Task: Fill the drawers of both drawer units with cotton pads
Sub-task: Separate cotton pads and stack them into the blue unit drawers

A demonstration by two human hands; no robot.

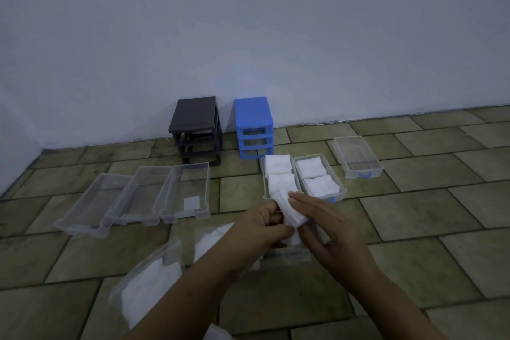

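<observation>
Centrally, we see both hands gripping a soft white stack of cotton pads (293, 215): the left hand (259, 232) curls round it, the right hand (328, 232) pinches its near edge. Beyond them, two clear plastic drawers (303, 176) hold fluffy square pads; a third (357, 157) lies far right. Three transparent rectangular drawers (138, 196) lie left. Against the far wall stand a dark frame (196, 130) and a glossy blue frame (254, 127). Crinkled pad bags (150, 281) rest near on matte floor tiles (430, 218).
</observation>
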